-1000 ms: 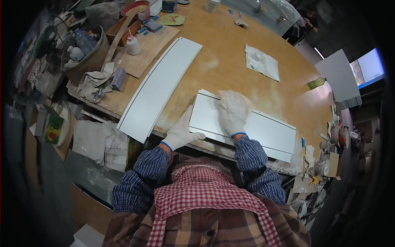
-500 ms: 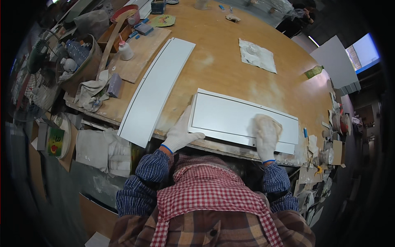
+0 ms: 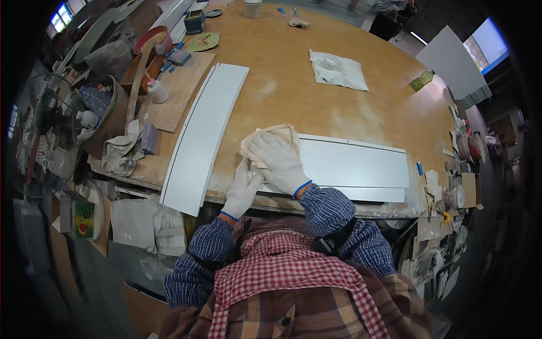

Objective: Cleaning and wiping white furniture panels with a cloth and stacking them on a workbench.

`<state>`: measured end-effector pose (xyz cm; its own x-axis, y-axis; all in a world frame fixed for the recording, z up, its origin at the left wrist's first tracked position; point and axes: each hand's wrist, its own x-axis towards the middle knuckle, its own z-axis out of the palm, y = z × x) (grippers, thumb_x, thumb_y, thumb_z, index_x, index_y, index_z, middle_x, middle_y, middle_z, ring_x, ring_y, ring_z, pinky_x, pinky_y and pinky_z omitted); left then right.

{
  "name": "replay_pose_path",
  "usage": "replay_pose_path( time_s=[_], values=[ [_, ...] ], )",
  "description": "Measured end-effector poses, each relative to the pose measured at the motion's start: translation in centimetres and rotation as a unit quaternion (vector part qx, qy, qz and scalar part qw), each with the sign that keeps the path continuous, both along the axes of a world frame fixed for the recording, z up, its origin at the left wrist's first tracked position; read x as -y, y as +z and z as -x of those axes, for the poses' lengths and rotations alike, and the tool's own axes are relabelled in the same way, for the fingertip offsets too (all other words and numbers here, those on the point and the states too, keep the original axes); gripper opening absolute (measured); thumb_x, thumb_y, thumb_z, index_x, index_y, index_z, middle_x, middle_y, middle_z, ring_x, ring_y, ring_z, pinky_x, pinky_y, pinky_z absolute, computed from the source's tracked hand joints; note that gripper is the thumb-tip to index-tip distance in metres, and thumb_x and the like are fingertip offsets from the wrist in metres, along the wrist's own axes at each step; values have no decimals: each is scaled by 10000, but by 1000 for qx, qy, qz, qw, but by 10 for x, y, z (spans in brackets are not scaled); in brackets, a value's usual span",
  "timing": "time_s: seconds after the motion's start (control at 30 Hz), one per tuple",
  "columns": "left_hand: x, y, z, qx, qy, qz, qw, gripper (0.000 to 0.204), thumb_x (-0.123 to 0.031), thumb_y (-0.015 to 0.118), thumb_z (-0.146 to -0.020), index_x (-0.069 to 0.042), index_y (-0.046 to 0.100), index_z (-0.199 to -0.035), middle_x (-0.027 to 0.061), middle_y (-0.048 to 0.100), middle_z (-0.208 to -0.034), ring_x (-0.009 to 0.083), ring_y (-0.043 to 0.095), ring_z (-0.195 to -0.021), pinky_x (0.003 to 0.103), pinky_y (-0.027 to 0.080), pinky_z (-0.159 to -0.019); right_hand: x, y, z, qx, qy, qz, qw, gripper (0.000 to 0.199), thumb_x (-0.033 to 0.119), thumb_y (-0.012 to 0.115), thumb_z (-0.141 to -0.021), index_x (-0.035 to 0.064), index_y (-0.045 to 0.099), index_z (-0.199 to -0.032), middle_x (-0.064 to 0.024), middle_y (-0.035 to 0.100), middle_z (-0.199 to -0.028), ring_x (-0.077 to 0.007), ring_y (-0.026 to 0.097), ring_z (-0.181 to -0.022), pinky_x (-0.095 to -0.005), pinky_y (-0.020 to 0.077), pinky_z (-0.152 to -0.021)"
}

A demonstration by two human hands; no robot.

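A white grooved panel [image 3: 353, 164] lies along the table's near edge. My right hand [image 3: 276, 158], in a white knit glove, presses a cream cloth [image 3: 291, 133] over the panel's left end, fingers spread across it. My left hand [image 3: 243, 191], gloved too, grips that same end at the near corner; its fingertips are partly hidden by the cloth and the right hand. To the left, a longer white panel [image 3: 206, 130] lies slantwise, its near end jutting past the table edge.
On the wooden table [image 3: 271, 107] lie a white sheet [image 3: 339, 70] and a green bottle [image 3: 422, 81]. At left are a board with a white squeeze bottle [image 3: 158, 91], a purple block [image 3: 148, 138], a crumpled rag [image 3: 121, 155] and a bin of bottles [image 3: 107, 116]. A fan stands beyond.
My right hand has swept the cloth from the panel's right part to its left end, beside my left hand. The view has shifted slightly; the left hand stays at the panel's left end.
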<state>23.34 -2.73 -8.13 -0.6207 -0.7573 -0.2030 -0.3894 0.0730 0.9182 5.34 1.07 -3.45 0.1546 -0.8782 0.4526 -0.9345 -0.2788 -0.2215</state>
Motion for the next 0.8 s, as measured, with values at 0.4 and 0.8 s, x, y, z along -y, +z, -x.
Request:
replay_pose_path(
  time_s=[0.4,0.8],
  values=[
    [7,-24,-11,-64,-24,115,991,674,-409,461,-1072,-6,297,-1588,215,316,-1625,335,377,-1473,402,306,-1212,-10,16,25,-30,-105,35,993,380,254,589,-853,113,637,-1202,-76,636,-1199,-267,558,-1210,-443,417,-1031],
    [68,15,-32,-167,107,-72,978,691,-525,256,-1113,-19,391,-1565,160,456,-1580,283,397,-1481,330,249,-1230,-165,-3,124,-49,-293,-26,954,413,215,537,-964,74,594,-1348,-174,597,-1270,-367,506,-1264,-483,381,-1101]
  ],
)
